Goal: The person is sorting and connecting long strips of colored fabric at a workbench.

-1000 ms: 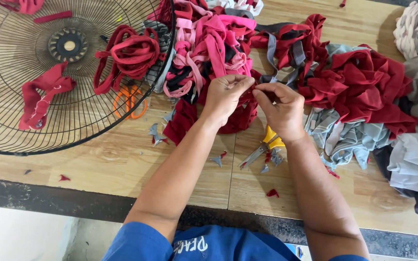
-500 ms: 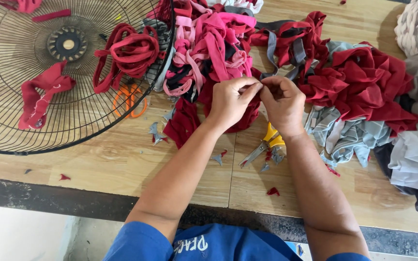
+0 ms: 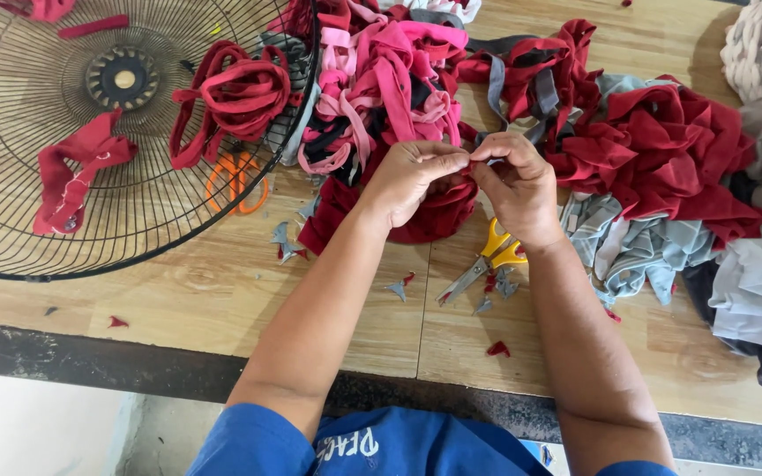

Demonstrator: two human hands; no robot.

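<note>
My left hand [image 3: 412, 181] and my right hand [image 3: 515, 185] meet fingertip to fingertip over a dark red fabric strip [image 3: 438, 216], both pinching it above the wooden table [image 3: 222, 300]. The strip hangs down from my fingers onto the tabletop. Yellow-handled scissors [image 3: 491, 260] lie on the table just under my right wrist. A heap of pink and red fabric strips [image 3: 381, 79] lies right behind my hands.
A round black wire fan guard [image 3: 63, 238] lies at the left, with red strips [image 3: 235, 92] and a red scrap [image 3: 72, 172] on it and orange scissors [image 3: 235, 181] beneath. Red and grey cloth [image 3: 663, 150] piles up at the right. Small offcuts [image 3: 497, 348] dot the table.
Both hands have shifted slightly and drawn closer, fingertips now pressed together on the red strip. The piles, the guard and both scissors have stayed put.
</note>
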